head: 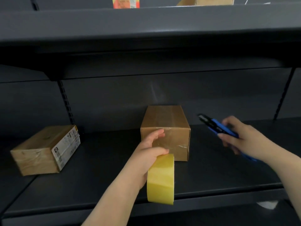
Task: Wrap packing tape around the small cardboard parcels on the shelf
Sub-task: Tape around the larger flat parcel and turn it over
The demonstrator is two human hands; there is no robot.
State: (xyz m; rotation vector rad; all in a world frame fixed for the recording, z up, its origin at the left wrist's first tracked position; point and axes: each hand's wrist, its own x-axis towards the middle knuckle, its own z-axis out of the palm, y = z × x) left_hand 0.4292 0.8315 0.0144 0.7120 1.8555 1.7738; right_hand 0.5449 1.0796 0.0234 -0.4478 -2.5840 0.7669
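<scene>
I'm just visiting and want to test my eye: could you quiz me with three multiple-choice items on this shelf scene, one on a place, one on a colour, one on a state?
1. Where does the labelled parcel lie?
A. left of the middle parcel
B. on top of it
C. right of it

2. What colour is the tape roll?
A. red
B. yellow
C. green

3. What is the right hand doing?
A. hanging idle
B. pressing the shelf
C. holding a blue cutter

Answers: 1 A, it sits far left on the shelf; 2 B, the roll in the left hand is yellow; 3 C, its fingers curl round the blue handle.
</scene>
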